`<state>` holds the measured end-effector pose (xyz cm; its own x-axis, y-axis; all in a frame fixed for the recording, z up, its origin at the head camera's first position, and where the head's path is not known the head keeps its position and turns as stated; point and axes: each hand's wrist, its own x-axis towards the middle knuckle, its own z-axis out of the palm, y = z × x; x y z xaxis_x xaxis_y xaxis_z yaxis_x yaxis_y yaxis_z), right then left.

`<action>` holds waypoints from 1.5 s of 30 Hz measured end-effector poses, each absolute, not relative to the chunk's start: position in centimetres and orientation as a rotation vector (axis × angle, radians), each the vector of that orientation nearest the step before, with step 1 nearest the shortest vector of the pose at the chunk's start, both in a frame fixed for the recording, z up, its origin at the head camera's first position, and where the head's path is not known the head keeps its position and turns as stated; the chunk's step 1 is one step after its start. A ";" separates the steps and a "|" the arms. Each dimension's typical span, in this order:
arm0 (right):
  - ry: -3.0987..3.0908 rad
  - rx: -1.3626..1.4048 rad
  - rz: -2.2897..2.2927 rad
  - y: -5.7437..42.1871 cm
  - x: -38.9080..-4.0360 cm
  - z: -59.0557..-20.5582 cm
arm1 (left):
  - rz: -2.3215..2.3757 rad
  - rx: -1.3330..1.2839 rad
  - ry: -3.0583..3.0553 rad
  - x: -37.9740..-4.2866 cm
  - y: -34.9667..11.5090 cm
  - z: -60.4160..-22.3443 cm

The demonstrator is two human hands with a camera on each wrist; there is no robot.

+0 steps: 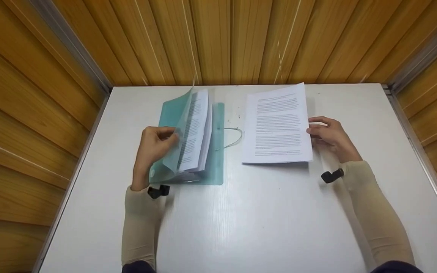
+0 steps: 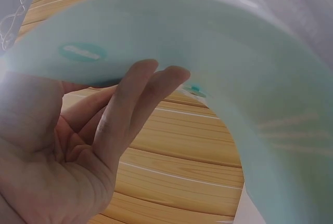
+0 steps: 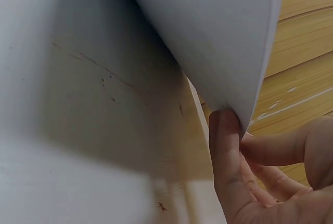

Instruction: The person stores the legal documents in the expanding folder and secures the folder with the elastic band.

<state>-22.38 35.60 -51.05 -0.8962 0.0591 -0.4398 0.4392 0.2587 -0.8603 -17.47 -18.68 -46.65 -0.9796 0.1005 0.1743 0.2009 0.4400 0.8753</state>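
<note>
A teal plastic folder [image 1: 218, 167] lies at the left of the table, its translucent front cover [image 2: 156, 31] lifted and bowed. My left hand [image 1: 157, 146] pinches that cover by its left edge. Inside the folder stands a sheaf of printed sheets [image 1: 199, 132], partly raised. To the right, a separate stack of printed paper [image 1: 279, 129] is tilted up off the table. My right hand [image 1: 330, 136] pinches the stack's right edge between thumb and fingers [image 3: 227, 141]. In the right wrist view the stack's underside looks blank.
An elastic cord loop [image 1: 235, 136] sticks out from the folder's right edge toward the paper stack. Wood-panelled walls [image 1: 230, 41] border the white table [image 1: 249, 220] at the back and sides. Small dark marks [image 3: 104, 82] show on the tabletop near the stack.
</note>
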 end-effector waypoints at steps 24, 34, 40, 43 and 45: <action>2.033 0.416 -1.914 35.6 -21.4 -49.5 | -1.597 -0.243 -2.587 -17.4 -19.0 -46.6; 2.001 0.359 -1.937 34.2 -20.9 -49.3 | -1.609 -0.237 -2.580 -17.4 -19.1 -46.6; 1.932 0.310 -2.001 33.3 -20.8 -49.8 | -1.621 -0.217 -2.578 -17.4 -19.1 -46.6; 1.940 0.309 -1.985 32.7 -20.7 -50.0 | -1.623 -0.207 -2.580 -17.3 -19.2 -46.6; 1.950 0.310 -1.971 32.4 -20.6 -50.2 | -1.627 -0.203 -2.577 -17.3 -19.2 -46.6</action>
